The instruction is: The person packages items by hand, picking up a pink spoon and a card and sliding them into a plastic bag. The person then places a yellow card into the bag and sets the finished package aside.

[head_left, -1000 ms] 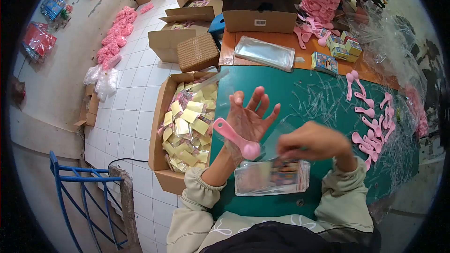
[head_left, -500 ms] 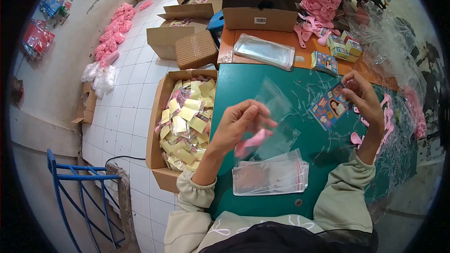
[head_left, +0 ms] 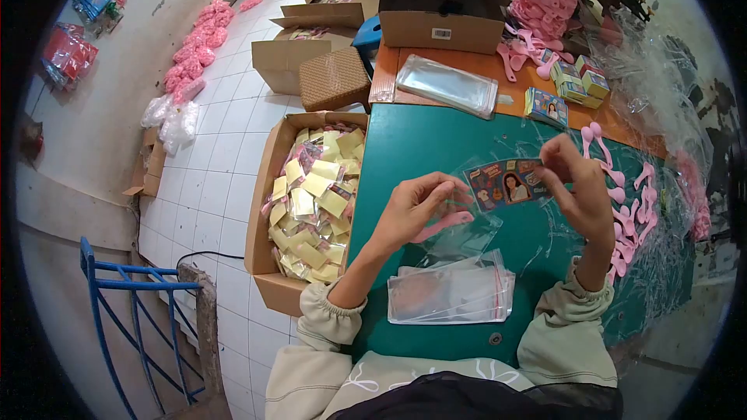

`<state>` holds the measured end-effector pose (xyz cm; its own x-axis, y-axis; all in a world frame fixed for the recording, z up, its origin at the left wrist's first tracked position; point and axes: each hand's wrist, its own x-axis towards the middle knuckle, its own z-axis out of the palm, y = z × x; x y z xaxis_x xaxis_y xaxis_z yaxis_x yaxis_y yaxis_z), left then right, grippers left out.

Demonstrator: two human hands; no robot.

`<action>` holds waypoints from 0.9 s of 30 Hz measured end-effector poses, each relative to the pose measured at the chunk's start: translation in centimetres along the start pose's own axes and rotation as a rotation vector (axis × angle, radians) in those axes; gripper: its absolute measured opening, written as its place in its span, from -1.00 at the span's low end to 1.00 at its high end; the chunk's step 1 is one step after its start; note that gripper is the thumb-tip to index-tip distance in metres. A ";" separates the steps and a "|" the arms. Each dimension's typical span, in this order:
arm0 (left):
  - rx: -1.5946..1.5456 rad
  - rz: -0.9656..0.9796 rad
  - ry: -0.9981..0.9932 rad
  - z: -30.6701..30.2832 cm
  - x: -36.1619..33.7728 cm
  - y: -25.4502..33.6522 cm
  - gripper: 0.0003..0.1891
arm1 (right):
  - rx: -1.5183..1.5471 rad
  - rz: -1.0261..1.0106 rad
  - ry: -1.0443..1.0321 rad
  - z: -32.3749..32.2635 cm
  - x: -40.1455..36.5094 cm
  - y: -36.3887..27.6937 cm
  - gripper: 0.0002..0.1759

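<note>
right hand (head_left: 576, 190) has carried its pinched printed card (head_left: 506, 184) over to the clear bag (head_left: 467, 237) pinched by left hand (head_left: 416, 206) fingers; card seems not yet inside.

Bag stack (head_left: 451, 295) lies on the table (head_left: 420, 148) (carton (head_left: 266, 202) left of it).

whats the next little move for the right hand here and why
Probably slide the printed card into the clear bag: the right hand holds it at the bag's mouth, while the left hand pinches the bag with the pink spoon inside.
</note>
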<state>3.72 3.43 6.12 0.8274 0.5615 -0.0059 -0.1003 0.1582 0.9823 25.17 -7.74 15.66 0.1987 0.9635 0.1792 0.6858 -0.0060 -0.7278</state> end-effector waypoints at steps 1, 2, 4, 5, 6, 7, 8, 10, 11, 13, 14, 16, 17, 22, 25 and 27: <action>0.000 0.007 -0.002 -0.1 0.2 0.1 -0.74 | -0.052 -0.039 0.008 0.0 0.2 0.0 -0.85; -0.003 0.008 -0.005 0.0 0.2 0.0 -0.73 | -0.102 -0.072 0.013 0.0 0.2 0.0 -0.84; -0.030 -0.003 -0.011 0.3 0.3 0.1 -0.73 | -0.094 -0.086 0.030 0.0 0.4 0.2 -0.83; -0.042 -0.005 -0.016 0.4 0.4 0.3 -0.72 | -0.091 -0.094 0.042 -0.1 0.5 0.2 -0.82; -0.037 -0.016 -0.013 0.4 0.5 0.4 -0.72 | -0.094 -0.112 0.033 -0.2 0.5 0.2 -0.82; -0.032 -0.026 -0.010 0.4 0.6 0.5 -0.72 | -0.096 -0.129 0.024 -0.2 0.5 0.2 -0.83; -0.028 -0.037 -0.006 0.5 0.7 0.5 -0.72 | -0.098 -0.146 0.014 -0.3 0.4 0.2 -0.83; -0.041 -0.044 -0.023 0.1 0.8 0.1 -0.72 | -0.069 -0.128 0.050 -0.6 0.3 0.1 -0.83; -0.048 -0.049 -0.030 -0.1 0.8 -0.1 -0.72 | -0.053 -0.118 0.067 -0.7 0.3 0.1 -0.83; -0.065 -0.035 -0.007 0.2 0.7 0.3 -0.72 | -0.103 -0.130 0.001 -0.5 0.3 0.2 -0.84; -0.074 -0.030 0.002 0.4 0.6 0.5 -0.73 | -0.128 -0.133 -0.032 -0.4 0.3 0.3 -0.84; 0.042 -0.046 -0.013 0.7 0.3 0.8 -0.74 | -0.116 -0.150 -0.073 -0.2 0.2 0.3 -0.84; 0.098 -0.053 -0.021 0.7 0.3 0.8 -0.75 | -0.111 -0.156 -0.094 -0.2 0.2 0.3 -0.83; 0.351 -0.016 -0.102 0.8 0.4 0.2 -0.76 | -0.016 -0.157 -0.308 0.6 0.5 0.8 -0.80; 0.281 0.048 -0.117 1.6 0.0 0.7 -0.65 | -0.010 -0.128 -0.462 1.7 0.7 1.4 -0.75; 0.295 0.076 -0.115 2.0 -0.4 1.5 -0.55 | 0.008 -0.172 -0.486 2.6 0.8 1.5 -0.74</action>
<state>4.33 1.85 8.01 0.8823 0.4649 0.0739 -0.0133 -0.1325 0.9911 24.54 -6.25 12.93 -0.2662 0.9634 -0.0305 0.6745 0.1636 -0.7200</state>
